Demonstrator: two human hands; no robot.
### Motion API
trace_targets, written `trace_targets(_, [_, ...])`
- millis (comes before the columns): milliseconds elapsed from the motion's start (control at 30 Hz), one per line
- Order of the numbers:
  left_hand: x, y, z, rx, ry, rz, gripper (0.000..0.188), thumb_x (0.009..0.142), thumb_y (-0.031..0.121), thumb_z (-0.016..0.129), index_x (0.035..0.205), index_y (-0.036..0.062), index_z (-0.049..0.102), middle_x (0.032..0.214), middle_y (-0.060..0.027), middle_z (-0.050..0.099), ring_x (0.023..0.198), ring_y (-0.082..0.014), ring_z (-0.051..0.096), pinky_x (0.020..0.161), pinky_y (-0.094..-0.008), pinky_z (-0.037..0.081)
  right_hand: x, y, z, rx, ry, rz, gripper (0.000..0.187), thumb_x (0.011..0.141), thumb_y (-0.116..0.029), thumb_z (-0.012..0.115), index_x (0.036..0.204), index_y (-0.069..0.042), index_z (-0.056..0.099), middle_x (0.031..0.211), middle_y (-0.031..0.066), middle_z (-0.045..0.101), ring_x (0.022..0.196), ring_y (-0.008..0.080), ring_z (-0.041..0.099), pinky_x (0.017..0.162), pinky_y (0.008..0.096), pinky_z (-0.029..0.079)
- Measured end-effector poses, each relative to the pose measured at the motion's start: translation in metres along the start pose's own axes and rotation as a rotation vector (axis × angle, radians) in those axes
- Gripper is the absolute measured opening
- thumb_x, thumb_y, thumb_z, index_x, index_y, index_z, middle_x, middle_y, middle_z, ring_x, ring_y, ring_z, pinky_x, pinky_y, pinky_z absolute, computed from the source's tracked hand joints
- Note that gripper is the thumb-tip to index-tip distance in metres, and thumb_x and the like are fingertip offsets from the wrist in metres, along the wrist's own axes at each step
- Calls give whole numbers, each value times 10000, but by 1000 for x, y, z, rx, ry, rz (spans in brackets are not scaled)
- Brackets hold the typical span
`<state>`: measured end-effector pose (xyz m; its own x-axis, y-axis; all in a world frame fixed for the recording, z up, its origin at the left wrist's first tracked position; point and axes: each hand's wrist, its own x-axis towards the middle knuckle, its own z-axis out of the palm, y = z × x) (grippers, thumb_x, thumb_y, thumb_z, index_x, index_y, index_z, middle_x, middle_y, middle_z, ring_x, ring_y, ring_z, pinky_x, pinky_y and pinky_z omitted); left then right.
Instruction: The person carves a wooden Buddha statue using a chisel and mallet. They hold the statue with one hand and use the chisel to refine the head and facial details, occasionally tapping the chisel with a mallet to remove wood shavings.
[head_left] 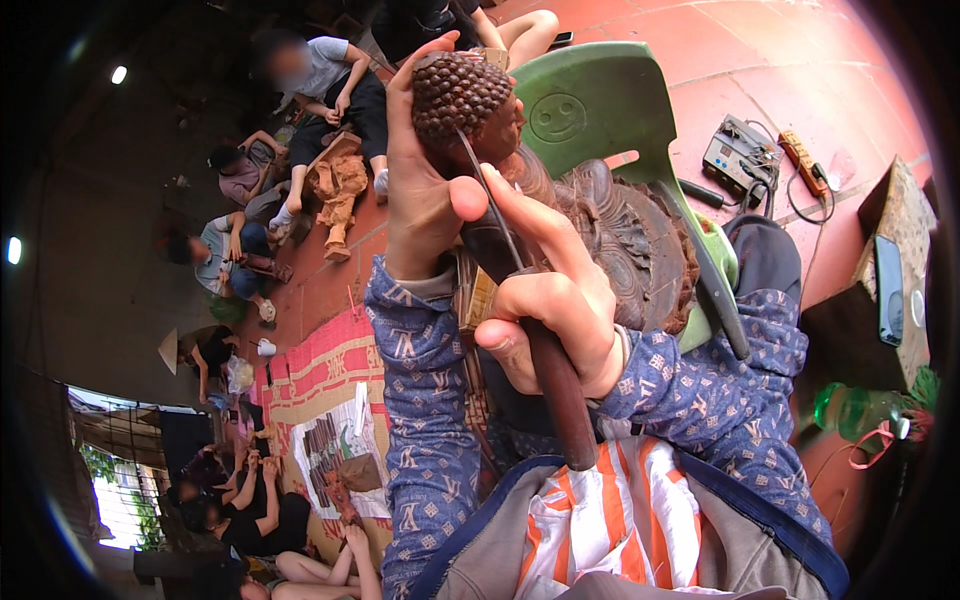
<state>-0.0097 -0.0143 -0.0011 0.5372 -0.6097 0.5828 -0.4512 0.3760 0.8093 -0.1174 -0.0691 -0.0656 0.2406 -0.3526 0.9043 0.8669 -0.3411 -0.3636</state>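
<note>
A dark brown carved wooden statue point(625, 240) lies on its back across my lap, its head with rows of round curls turned up and away from me. My left hand point(418, 205) cups the back and side of that head, the thumb pressing near the blade. In my right hand point(560, 290) is a carving chisel point(560, 385) with a thick brown wooden handle. Its thin metal shaft runs between the fingers of both hands, and the tip touches the curls by the ear. Part of the statue's neck and shoulder is hidden behind my right hand.
A green plastic chair point(610, 100) stands just beyond the statue. To the right are a grey electrical box point(743, 157), an orange power strip point(803, 163), a phone point(889, 290) on a wooden block, and a green bottle point(860, 412). Many tools point(325, 460) lie on a mat at left, near several seated people.
</note>
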Motion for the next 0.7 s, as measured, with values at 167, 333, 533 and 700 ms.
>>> trace_targets(167, [0, 2, -4, 29, -9, -26, 1193, 502, 578, 821, 1435, 72, 273, 1201, -150, 561, 1068, -271, 601, 918, -367, 527, -2, 7, 2, -20, -16, -28, 340, 851, -348, 684, 868, -43, 535, 1264, 440, 435, 1198, 516, 492, 973, 487, 427])
trace_targets(333, [-1, 3, -4, 59, 3, -28, 1181, 514, 589, 812, 1432, 75, 275, 1221, -161, 551, 1067, -271, 605, 910, -366, 531, -2, 9, 4, -40, -11, -30, 340, 831, -349, 697, 869, -52, 536, 1268, 431, 437, 1199, 518, 490, 974, 489, 428])
trace_targets(533, [3, 2, -4, 96, -15, -19, 1184, 507, 612, 799, 1426, 76, 280, 1206, -155, 556, 1054, -261, 612, 909, -361, 532, -2, 8, -1, 10, -33, -19, 314, 841, -318, 690, 875, -47, 535, 1318, 425, 386, 1219, 514, 473, 991, 474, 419])
trace_targets(700, [4, 0, -5, 73, -38, 14, 1220, 471, 593, 809, 1427, 62, 271, 1187, -143, 561, 1051, -250, 610, 877, -338, 550, -5, 4, -3, 12, -44, -18, 292, 831, -287, 709, 852, -48, 542, 1355, 410, 350, 1231, 520, 454, 1017, 481, 388])
